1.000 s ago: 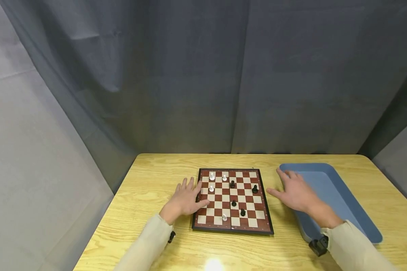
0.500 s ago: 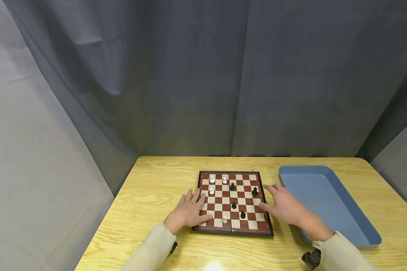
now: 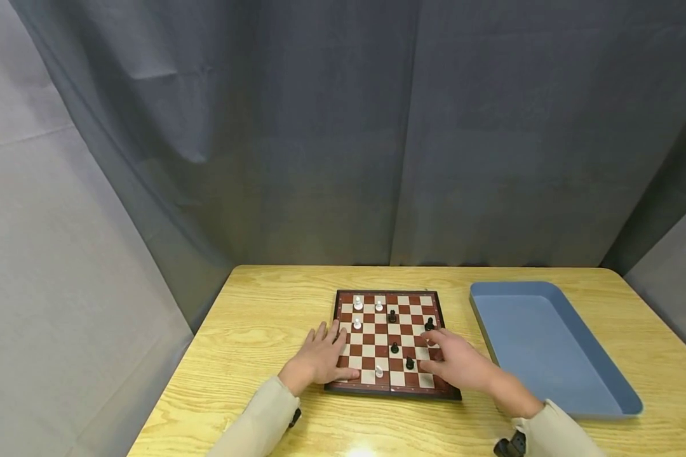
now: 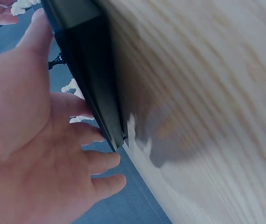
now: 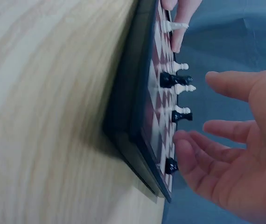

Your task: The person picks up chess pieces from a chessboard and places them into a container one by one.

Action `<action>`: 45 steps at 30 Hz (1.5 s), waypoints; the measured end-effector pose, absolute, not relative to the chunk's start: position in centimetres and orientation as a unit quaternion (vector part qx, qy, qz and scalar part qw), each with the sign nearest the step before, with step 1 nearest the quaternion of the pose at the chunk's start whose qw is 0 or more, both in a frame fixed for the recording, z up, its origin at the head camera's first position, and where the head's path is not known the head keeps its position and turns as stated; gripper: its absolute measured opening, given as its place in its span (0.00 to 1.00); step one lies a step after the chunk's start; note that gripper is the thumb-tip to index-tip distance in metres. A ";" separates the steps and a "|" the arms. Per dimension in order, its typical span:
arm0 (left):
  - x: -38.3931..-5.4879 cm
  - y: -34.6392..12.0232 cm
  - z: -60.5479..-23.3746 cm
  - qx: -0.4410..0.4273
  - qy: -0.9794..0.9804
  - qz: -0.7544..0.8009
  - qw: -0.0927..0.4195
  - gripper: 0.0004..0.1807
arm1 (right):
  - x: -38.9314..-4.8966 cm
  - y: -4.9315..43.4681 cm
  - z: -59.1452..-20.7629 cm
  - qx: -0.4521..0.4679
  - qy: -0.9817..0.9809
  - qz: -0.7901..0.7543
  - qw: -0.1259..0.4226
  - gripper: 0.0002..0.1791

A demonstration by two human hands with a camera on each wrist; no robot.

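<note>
A brown-and-cream chessboard (image 3: 368, 349) with a dark frame lies on the table, several white and black chess pieces standing on it. My left hand (image 3: 318, 358) rests on its left edge, fingers spread and thumb reaching onto the squares; in the left wrist view the fingers lie along the dark side (image 4: 86, 60). Over the right half is my right hand (image 3: 460, 363), its thumb and fingers apart with nothing between them. Its fingertips are near a black piece (image 3: 429, 322) and a black knight-like piece (image 3: 410, 364). A white piece (image 3: 379, 372) stands between the hands, near the front.
A shallow blue tray (image 3: 549, 343) sits on the wooden table (image 3: 263, 317) to the right of the board, behind the right forearm. Grey curtains (image 3: 320, 158) hang at the back and sides of the table.
My right hand has moved left from over the blue tray to above the board's right half. My left hand has shifted slightly nearer to me along the left edge.
</note>
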State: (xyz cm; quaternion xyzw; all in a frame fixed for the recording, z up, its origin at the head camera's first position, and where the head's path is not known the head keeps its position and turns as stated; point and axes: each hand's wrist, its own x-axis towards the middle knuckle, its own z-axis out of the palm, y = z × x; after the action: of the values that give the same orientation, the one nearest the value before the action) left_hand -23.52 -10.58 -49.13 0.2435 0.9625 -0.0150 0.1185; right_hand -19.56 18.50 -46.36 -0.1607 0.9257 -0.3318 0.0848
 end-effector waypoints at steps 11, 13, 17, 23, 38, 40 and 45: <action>-23.5 -10.4 -49.2 0.240 0.962 -0.031 0.124 0.55 | -20.1 18.0 -47.9 -0.200 0.901 -0.368 0.110 0.24; -23.5 -10.4 -49.1 0.241 0.962 -0.033 0.124 0.56 | -20.2 17.9 -48.1 -0.199 0.903 -0.367 0.104 0.22; -23.6 -10.5 -49.0 0.240 0.963 -0.032 0.120 0.56 | -20.4 17.7 -48.5 -0.202 0.903 -0.368 0.090 0.20; -23.3 -10.5 -49.1 0.241 0.962 -0.034 0.122 0.56 | -20.6 17.2 -49.1 -0.206 0.901 -0.371 0.087 0.19; -23.1 -10.5 -49.2 0.237 0.963 -0.019 0.128 0.56 | -20.7 17.2 -50.0 -0.236 0.899 -0.363 0.068 0.16; -23.2 -10.6 -49.3 0.236 0.963 -0.019 0.130 0.56 | -20.7 17.2 -50.0 -0.243 0.895 -0.368 0.063 0.15; -23.2 -10.6 -49.3 0.234 0.963 -0.005 0.133 0.56 | -20.7 17.3 -50.1 -0.250 0.893 -0.372 0.050 0.12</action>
State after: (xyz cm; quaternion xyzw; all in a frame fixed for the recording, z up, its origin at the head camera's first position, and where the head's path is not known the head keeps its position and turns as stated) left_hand -23.24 -10.64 -49.34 0.2339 0.9631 -0.0049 0.1334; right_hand -20.70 17.29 -50.14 -0.2500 0.8925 -0.3721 0.0497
